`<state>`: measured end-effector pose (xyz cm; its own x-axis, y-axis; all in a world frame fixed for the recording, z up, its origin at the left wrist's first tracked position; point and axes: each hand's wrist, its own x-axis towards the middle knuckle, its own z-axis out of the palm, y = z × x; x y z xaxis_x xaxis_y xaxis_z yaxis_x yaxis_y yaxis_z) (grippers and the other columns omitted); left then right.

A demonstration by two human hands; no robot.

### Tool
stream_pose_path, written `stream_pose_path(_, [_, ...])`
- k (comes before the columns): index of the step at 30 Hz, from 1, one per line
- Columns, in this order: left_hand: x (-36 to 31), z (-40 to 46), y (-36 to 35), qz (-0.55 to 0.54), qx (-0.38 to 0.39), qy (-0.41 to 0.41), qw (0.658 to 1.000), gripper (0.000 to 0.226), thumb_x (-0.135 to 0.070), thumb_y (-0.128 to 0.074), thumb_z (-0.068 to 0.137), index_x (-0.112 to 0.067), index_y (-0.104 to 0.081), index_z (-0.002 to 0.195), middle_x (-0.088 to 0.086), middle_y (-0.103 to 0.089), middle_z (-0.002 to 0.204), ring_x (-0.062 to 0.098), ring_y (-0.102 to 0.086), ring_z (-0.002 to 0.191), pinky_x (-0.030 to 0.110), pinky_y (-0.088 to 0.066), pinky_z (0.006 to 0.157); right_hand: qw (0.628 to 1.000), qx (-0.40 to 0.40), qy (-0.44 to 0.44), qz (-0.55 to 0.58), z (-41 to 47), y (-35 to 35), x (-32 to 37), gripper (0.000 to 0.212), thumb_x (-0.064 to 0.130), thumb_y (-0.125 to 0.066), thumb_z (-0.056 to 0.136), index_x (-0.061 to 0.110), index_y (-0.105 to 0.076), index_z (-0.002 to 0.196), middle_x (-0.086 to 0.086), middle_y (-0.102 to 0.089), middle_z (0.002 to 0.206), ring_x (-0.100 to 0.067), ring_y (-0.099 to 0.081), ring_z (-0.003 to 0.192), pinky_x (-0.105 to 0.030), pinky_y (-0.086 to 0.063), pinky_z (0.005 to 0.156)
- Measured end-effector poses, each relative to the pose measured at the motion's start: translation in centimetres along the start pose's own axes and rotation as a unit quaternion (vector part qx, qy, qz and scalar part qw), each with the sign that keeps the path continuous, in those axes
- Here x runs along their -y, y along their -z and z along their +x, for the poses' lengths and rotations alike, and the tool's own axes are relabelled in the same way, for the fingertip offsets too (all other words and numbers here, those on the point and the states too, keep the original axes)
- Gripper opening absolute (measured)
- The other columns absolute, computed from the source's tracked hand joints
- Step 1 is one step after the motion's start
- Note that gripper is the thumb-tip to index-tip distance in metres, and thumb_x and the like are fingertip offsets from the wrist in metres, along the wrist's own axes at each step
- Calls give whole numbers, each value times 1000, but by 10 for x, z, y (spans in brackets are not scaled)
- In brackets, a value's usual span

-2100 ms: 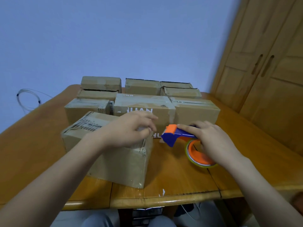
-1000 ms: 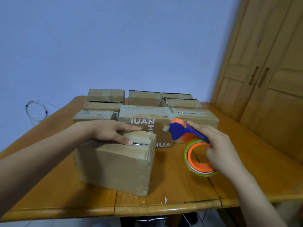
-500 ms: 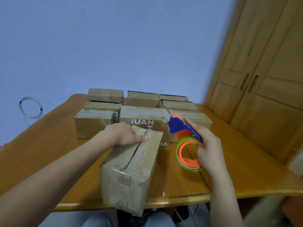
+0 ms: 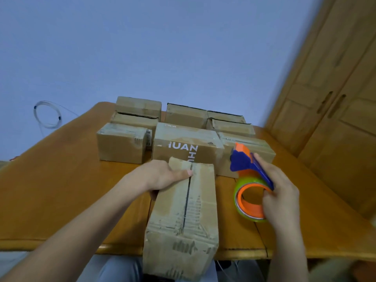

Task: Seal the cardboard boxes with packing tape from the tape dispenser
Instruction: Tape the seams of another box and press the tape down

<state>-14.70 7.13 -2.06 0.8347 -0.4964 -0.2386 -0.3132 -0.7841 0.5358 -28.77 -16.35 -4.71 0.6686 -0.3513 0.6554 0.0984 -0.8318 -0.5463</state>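
Observation:
A worn cardboard box [image 4: 195,212] lies lengthwise toward me, its near end hanging over the table's front edge, its top seam a dark open slit. My left hand [image 4: 160,176] holds its far left corner, thumb lying across the top near the seam. Right of the box, my right hand [image 4: 278,194] grips the blue and orange tape dispenser [image 4: 247,161], its roll of tape [image 4: 249,200] held just above the table.
Several more cardboard boxes [image 4: 187,147] stand in rows at the back of the wooden table [image 4: 61,180], one printed with white letters. A wooden wardrobe [image 4: 335,110] fills the right side. A coil of clear cable [image 4: 47,115] hangs on the wall at left.
The near box has been turned from crosswise to lengthwise and pulled toward me over the table edge. My right hand lifted the dispenser off the table and holds it beside the box.

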Motion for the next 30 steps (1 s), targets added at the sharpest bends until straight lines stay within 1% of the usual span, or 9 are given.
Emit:
stream_pose_path(2, [-4,-7,6,30,-32,5,999,68,-74,-30,87,-13,-53,66,6,-62,68,16,-63,58,26,-49,59,1000,-1,20,7,4,-3,0,93,-28,-52,74,46,-44,130,14,-53,123,16,-44,110,-13,-48,78])
stream_pose_path(4, [-7,-11,14,76,-130,-20,988,75,-75,-23,86,-9,-55,68,7,-61,62,17,-61,57,29,-50,60,999,9,33,19,3,-6,2,96,-28,-52,74,49,-44,131,13,-53,125,9,-45,115,-30,-55,80])
stream_pose_path(6, [-13,-14,22,49,-239,-85,966,74,-76,-21,84,-11,-55,77,5,-60,69,17,-58,63,30,-46,58,998,19,44,32,1,-9,2,98,-29,-51,73,49,-44,131,11,-54,127,-1,-48,118,-40,-56,81])
stream_pose_path(7, [-20,-17,24,-2,-256,-120,959,68,-74,-22,84,-13,-50,76,3,-55,68,16,-52,62,29,-41,56,998,22,48,38,0,-10,1,99,-30,-51,72,48,-45,132,10,-54,128,-5,-48,119,-42,-56,82])
stream_pose_path(11, [-52,-30,20,-215,-88,-197,952,68,-73,-21,72,-15,-55,74,-1,-60,73,10,-55,67,21,-45,59,996,22,77,40,1,-12,5,97,-30,-47,66,37,-50,136,11,-55,129,-14,-51,119,-45,-53,85])
stream_pose_path(15, [-59,-23,10,-303,14,-214,928,61,-73,-31,71,-19,-59,78,-4,-62,71,8,-57,68,19,-44,56,993,3,112,26,5,-12,13,101,-22,-43,60,43,-44,137,31,-47,130,-4,-48,120,-29,-46,93])
stream_pose_path(19, [-54,-13,11,-369,86,-238,894,52,-62,-44,84,-14,-63,90,-2,-61,71,8,-55,66,18,-44,55,994,-4,106,16,9,-14,19,96,-12,-38,57,45,-47,134,27,-49,130,-7,-49,120,-10,-35,98])
stream_pose_path(25, [-44,4,14,-407,134,-238,872,35,-40,-50,91,-7,-60,88,4,-61,74,12,-56,67,21,-47,57,994,2,105,7,16,-20,12,97,-12,-38,58,46,-45,135,30,-46,130,-8,-49,118,-6,-33,95])
stream_pose_path(30, [-43,11,16,-398,100,-184,893,28,-28,-54,88,-7,-66,72,9,-62,65,15,-56,57,20,-47,52,988,14,144,-57,24,-19,9,76,-1,-36,72,35,-48,138,6,-56,129,-15,-50,114,-22,-44,87])
